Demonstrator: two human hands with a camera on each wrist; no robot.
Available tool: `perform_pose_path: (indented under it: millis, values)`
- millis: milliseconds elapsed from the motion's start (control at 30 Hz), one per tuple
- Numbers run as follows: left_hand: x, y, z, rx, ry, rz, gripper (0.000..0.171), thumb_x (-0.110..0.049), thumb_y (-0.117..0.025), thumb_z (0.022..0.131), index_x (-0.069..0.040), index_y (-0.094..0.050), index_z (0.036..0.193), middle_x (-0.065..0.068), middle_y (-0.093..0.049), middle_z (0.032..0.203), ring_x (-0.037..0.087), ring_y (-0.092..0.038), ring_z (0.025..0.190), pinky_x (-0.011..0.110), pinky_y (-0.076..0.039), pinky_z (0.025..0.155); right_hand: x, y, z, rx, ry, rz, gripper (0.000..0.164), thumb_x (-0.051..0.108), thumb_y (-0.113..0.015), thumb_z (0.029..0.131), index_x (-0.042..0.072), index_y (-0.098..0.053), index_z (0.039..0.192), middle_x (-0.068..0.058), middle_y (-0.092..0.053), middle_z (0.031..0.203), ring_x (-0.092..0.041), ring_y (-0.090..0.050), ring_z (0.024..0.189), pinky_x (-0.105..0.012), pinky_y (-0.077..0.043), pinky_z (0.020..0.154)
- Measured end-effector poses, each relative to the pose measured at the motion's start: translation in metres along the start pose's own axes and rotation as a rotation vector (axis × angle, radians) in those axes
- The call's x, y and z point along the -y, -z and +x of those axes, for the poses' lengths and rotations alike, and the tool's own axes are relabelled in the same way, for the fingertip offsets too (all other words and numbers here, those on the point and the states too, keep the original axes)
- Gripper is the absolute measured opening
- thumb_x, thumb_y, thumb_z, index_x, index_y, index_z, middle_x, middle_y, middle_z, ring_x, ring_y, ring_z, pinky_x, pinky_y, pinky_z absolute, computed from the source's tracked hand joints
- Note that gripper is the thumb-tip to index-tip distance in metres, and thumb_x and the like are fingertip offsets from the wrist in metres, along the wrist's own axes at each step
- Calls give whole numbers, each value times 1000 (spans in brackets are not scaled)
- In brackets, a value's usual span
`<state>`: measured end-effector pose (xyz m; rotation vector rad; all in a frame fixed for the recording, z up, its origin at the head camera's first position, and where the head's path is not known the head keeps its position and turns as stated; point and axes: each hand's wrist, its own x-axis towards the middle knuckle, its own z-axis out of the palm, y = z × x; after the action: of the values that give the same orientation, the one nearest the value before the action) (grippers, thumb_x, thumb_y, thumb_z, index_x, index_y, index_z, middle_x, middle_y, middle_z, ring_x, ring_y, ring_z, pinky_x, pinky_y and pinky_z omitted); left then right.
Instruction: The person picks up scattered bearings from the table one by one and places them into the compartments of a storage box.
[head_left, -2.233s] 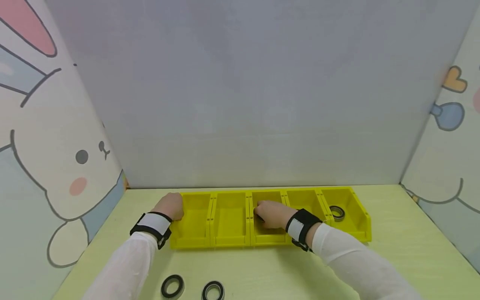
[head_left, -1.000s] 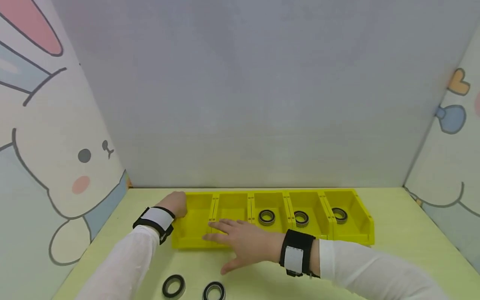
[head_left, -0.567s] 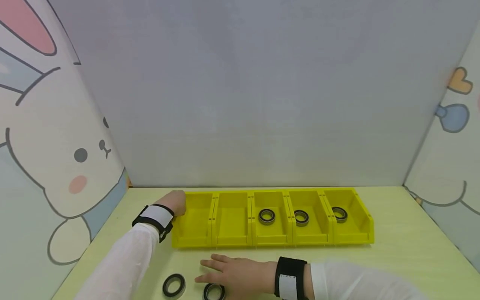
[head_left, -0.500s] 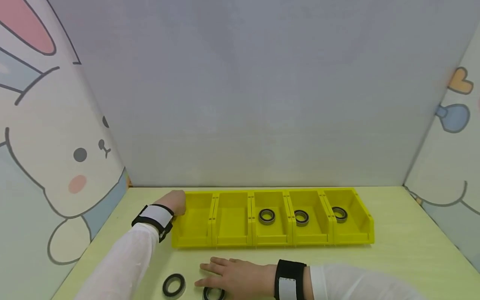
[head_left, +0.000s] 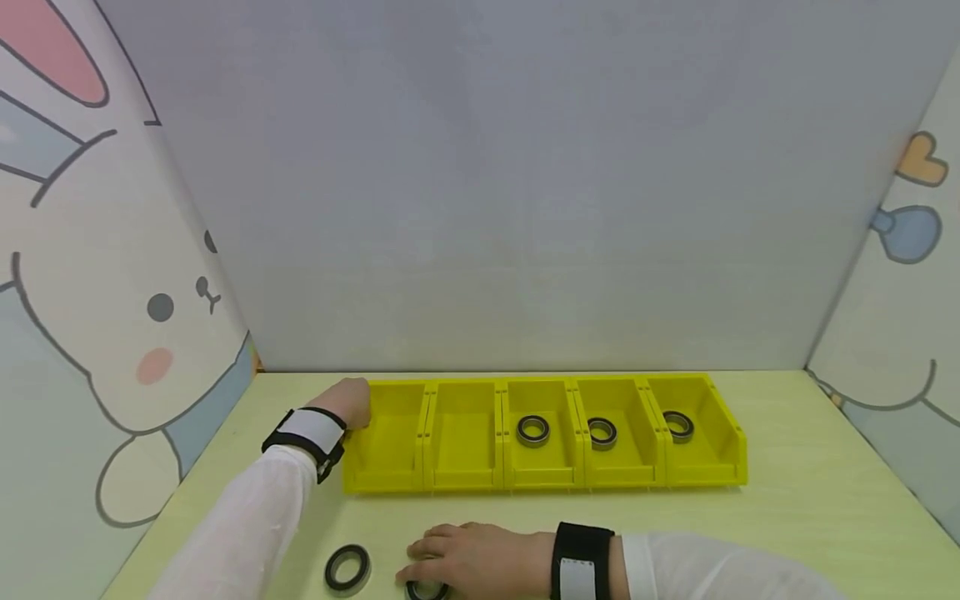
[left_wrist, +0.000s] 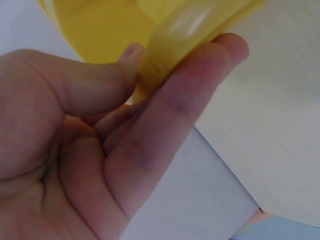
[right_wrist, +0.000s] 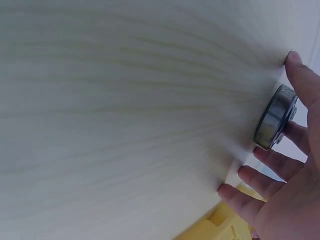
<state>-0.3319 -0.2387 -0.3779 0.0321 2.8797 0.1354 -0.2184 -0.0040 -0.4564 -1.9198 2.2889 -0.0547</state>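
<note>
My left hand (head_left: 349, 403) pinches the left side wall of a row of yellow bins (head_left: 463, 481); in the left wrist view, thumb and fingers press the yellow edge (left_wrist: 172, 42) between them. At the near table edge my right hand (head_left: 480, 557) is low over a ball bearing (head_left: 412, 592), partly covering it. In the right wrist view its spread fingers and thumb lie around that bearing (right_wrist: 273, 120), fingertips at the tabletop. Another bearing (head_left: 330, 575) lies flat to the left. Three bins on the right hold a bearing each: middle (head_left: 533, 443), fourth (head_left: 604, 447), rightmost (head_left: 682, 440).
The bins stand along the back of the pale yellow table (head_left: 810, 483), before a grey back wall (head_left: 510, 208). Side panels with cartoon drawings (head_left: 161, 333) flank the table. Nothing lies in the two leftmost bins.
My right hand has left the middle bin, where a bearing now lies, and has come down toward me over the near bearing, its fingers drawing in slightly. My left hand stays at the bin wall.
</note>
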Motion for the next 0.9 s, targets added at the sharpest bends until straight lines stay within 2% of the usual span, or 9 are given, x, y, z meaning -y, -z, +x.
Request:
perform_pose_path:
  millis: [200,367,633,900]
  values:
    - [-1,-1,0,0,-4,-12,3,3,-52,85,3,-54,82,11,-52,70,16,-48,53,21,-39,46,7,6,3,-26,7,12,46,26,-61,91,19,-50,135,5,-52,131,-4,-47,116,-12,-39,91]
    - [-1,-1,-1,-1,-4,-31,5,3,-52,86,2,-55,82,11,-53,72,17,-49,53,21,-40,46,12,11,9,-19,34,-41,35,21,-58,94,14,-56,128,5,-57,121,-2,-51,106,-9,-38,89]
    - [1,1,-3,-16,-54,18,17,3,-48,86,0,-53,70,9,-49,63,12,-40,46,19,-34,43,15,13,17,26,37,-136,33,26,-58,93,16,-58,125,7,-58,117,-1,-51,102,-10,-40,86]
    - [1,0,-6,-18,-48,6,16,2,-48,87,0,-54,72,9,-49,64,13,-40,47,19,-34,43,12,18,16,57,-22,-162,38,36,-61,90,17,-59,122,7,-57,116,-2,-51,100,-10,-41,84]
